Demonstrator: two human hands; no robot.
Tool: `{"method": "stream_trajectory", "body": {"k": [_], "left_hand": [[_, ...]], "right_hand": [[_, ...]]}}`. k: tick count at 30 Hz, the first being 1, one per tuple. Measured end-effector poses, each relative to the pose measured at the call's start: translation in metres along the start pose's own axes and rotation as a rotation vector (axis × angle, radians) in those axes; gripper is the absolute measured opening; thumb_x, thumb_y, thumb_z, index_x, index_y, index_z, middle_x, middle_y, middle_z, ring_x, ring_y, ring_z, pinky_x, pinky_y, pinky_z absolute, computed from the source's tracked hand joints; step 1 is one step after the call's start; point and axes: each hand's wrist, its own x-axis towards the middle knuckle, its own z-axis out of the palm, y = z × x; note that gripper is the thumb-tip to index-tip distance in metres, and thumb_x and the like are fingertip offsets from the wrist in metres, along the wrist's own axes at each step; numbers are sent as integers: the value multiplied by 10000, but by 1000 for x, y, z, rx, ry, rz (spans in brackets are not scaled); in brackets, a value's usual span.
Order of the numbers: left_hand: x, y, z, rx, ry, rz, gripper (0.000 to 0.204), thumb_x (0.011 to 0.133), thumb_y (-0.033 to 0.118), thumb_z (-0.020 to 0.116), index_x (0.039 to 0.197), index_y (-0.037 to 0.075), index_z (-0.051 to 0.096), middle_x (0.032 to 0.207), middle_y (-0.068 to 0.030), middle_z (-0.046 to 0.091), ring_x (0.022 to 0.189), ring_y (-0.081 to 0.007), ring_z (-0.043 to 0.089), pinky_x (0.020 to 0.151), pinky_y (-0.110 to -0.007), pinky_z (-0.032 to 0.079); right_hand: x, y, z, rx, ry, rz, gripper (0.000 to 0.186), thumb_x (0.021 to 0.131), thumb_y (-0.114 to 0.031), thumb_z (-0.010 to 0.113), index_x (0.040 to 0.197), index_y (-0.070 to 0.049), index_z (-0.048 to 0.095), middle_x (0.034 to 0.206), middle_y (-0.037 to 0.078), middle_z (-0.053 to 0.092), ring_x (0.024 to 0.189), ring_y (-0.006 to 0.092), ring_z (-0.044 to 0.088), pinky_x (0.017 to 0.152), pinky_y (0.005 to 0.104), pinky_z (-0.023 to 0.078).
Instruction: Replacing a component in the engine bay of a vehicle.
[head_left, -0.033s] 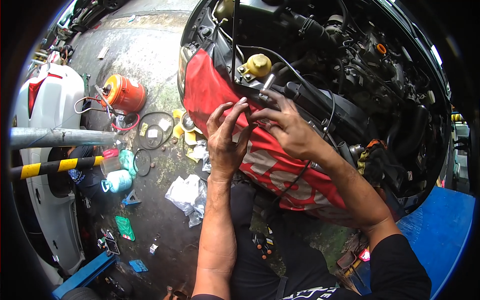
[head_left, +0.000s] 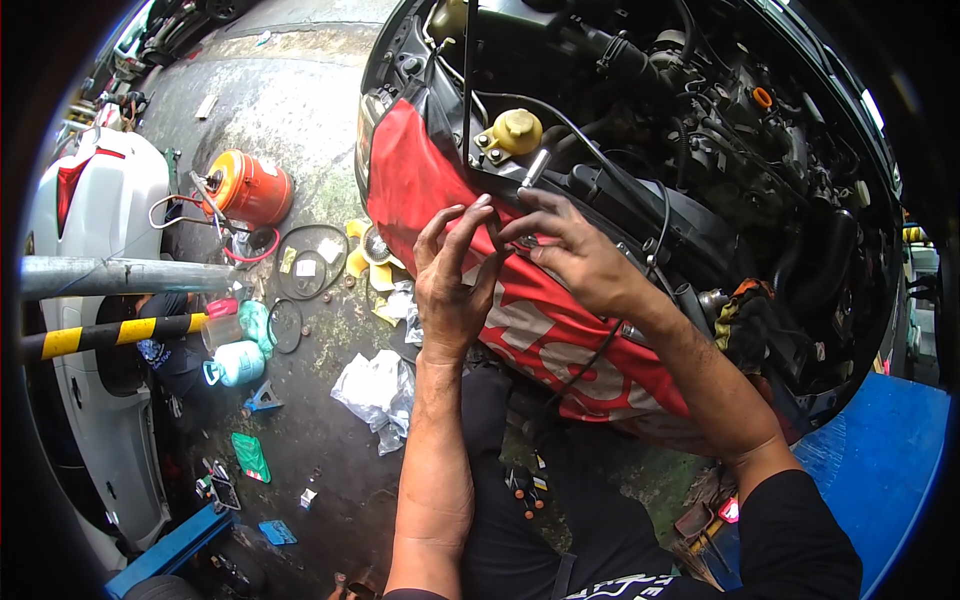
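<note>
Change: right hand [head_left: 590, 265], index and neighbouring fingers drawn slightly lower, off the side of the metal tube [head_left: 537, 167]. Judged a small shift of the fingers, not a new hold; the work remains at the fingertips.

Against the earlier frame: left hand [head_left: 450, 305], near identical in place and pose. Tube, cover [head_left: 400, 165] and floor items, unmoved as far as can be seen.

Left hand: raised, palm partly toward the wearer, fingers bent toward the thumb, a gap between. Right hand: fingers spread and curved, tips pointing to the left hand.

Dark piece [head_left: 496, 230]: small, between the two hands' fingertips, above the red cover. Which fingers grip it, if any, cannot be told; outline too dark.

Tube: silver, tilted, just beyond the right fingertips, at the edge of the engine bay.

Cover: red, pale lettering, draped over the car's front, beneath both hands.

Tank [head_left: 517, 131]: yellowish, capped, behind the tube.

Rod [head_left: 468, 90]: black, upright, left of the tank.

Engine [head_left: 725, 135]: exposed, orange cap [head_left: 763, 98] on top.

Floor, left: orange drum [head_left: 265, 188]; pale blue cylinder [head_left: 238, 362]; clear bag [head_left: 372, 390].
</note>
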Motion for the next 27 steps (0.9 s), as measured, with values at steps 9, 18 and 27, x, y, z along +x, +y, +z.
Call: {"method": "stream_trajectory", "body": {"k": [9,18,27], "left_hand": [[2,2,11,-115,19,-38,593,747,-73,767,1293,69,582,1339,-119,537,1256,-271,568,1059,-377,506],[10,12,18,-8,-8,29,572,751,-20,751,1290,109,609,1289,-31,659,1239,-273,535,1046,-395,434],[10,11,25,-575,-27,-212,577,811,-65,738,1329,28,499,1365,-159,567,1312,-268,525,1115,-397,430]], "right_hand": [[-7,0,-2,1013,3,309,303,992,-119,487,1231,-12,640,1309,100,584,1278,187,496,1081,431,405],[-8,-2,-2,1379,39,343,361,1031,-183,422,1247,26,620,1340,118,589,1302,210,492,1103,442,384],[-25,-10,-14,-301,136,-76,380,945,-297,598,1315,-232,654,1596,273,170,1441,487,208,1177,573,234]]}}
